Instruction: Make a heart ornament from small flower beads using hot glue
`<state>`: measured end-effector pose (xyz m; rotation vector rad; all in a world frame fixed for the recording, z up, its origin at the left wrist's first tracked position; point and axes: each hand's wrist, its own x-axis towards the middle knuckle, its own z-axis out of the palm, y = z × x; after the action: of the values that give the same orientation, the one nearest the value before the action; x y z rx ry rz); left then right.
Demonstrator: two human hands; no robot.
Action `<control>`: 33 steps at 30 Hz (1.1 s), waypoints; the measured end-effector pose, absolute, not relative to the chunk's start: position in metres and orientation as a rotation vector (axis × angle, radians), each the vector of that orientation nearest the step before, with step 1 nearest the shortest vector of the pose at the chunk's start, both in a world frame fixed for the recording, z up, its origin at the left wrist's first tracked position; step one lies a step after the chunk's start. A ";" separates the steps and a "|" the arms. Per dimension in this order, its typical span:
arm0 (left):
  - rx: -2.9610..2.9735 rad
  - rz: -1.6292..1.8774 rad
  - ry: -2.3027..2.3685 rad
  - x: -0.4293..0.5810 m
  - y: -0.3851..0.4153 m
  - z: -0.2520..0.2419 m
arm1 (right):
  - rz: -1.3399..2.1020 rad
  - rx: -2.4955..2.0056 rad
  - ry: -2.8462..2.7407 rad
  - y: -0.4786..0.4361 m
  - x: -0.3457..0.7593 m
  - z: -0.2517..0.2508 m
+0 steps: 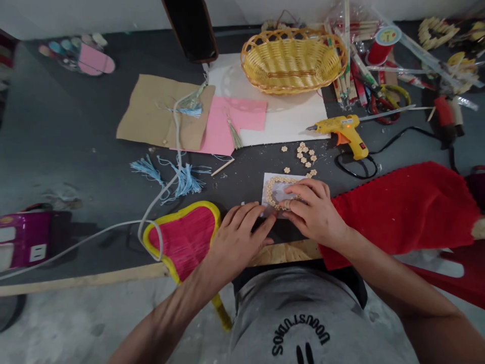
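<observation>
Close to the table's front edge lies a white paper (267, 177) bearing a ring of small pale flower-shaped beads (270, 191). My right hand (316, 210) is over the right side of this ring, fingers bent and tips drawn together at its lower edge; whatever they pinch is too small to make out. My left hand (242, 227) rests palm down with fingers stretched out at the paper's lower left corner. Loose flower beads (303, 151) lie just beyond the paper.
A yellow glue gun (346, 132) with black cord lies right of the loose beads. Behind are a wicker basket (293, 60) and a phone (193, 30). Blue tassels (185, 179), a white cable (151, 202) and a pink-yellow heart shape (185, 232) occupy the left; red cloth (405, 207), the right.
</observation>
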<state>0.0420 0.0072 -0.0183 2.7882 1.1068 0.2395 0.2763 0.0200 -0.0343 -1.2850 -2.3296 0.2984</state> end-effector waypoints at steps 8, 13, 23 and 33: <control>2.818 0.276 1.110 0.037 0.003 -0.013 | 0.316 -1.230 -2.237 0.020 0.280 -0.034; 2.813 0.311 1.168 0.034 -0.001 -0.008 | 0.352 -1.241 -2.044 0.022 0.287 -0.031; 2.712 0.365 1.337 0.032 -0.011 -0.002 | 0.246 -1.360 -1.913 0.019 0.292 -0.024; 2.740 0.381 1.458 0.018 -0.012 -0.005 | 0.288 -1.608 -1.803 -0.015 0.320 -0.023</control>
<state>0.0182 -0.0124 -0.0052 2.7404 1.4580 0.3807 0.3204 -0.0154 -0.0232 -1.6077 -1.8030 0.2876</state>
